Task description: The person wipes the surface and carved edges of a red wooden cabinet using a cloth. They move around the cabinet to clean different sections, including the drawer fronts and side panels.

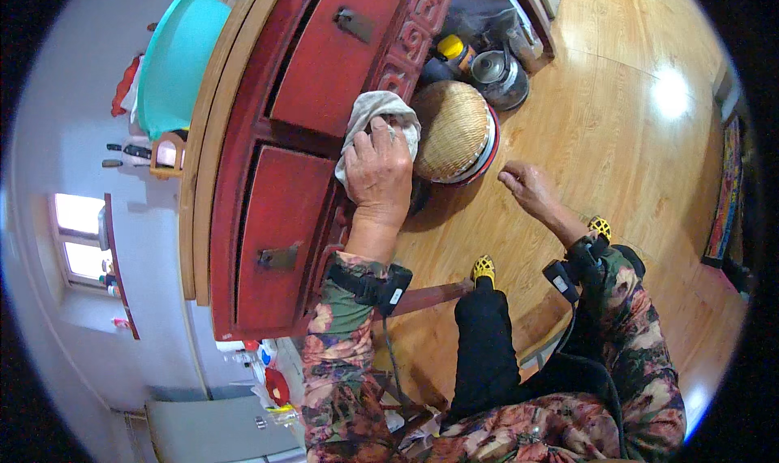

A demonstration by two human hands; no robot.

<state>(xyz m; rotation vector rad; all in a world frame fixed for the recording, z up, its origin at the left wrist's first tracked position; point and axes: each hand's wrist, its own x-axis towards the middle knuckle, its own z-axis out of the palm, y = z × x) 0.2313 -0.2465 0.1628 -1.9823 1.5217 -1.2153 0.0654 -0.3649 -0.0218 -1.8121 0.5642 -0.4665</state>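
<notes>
My left hand (377, 168) presses a crumpled pale grey cloth (380, 107) against the carved lower rail (420, 28) of a red wooden cabinet. Its fingers are bunched into the cloth, which hides part of the carving. Two drawers with dark metal pulls, the upper drawer (341, 55) and the lower drawer (283, 219) in the picture, sit in the cabinet front beside the cloth. Over the floor hangs my right hand (528, 186), its fingers curled and nothing visible in them. A round woven straw lid (453, 131) lies close to the cloth, over stacked basins with a red rim.
Under the cabinet stand a metal kettle (499, 76) and a yellow-capped container (451, 48). A teal plastic basin (179, 67) and a wooden knife holder (167, 155) with knives are on the cabinet top. A wooden stool leg (432, 297) is near my foot on the wood-look floor (627, 128).
</notes>
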